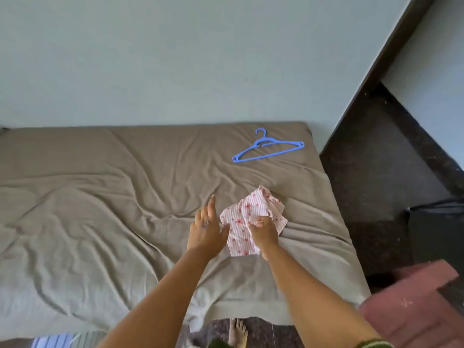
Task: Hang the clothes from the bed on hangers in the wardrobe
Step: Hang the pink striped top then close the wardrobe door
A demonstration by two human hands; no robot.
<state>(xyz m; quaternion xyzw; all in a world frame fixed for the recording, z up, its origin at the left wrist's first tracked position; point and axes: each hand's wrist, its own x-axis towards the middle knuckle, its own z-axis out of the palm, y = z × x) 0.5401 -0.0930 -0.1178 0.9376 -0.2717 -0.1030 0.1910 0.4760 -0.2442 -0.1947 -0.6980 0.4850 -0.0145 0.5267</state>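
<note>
Both hands work near the bed's [100,197] right edge: right hand [263,232] grips the crumpled shirt [247,209], so the flat, empty left hand [207,231] should spread it before fetching the hanger [268,149] by the far right corner.

Garment [247,217] on bed [100,197], hanger [268,146] behind it near far edge

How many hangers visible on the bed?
1. A blue hanger lies flat on the bed sheet near the far right corner, beyond the pink garment gripped by the right hand. Others may lie out of frame.
</note>
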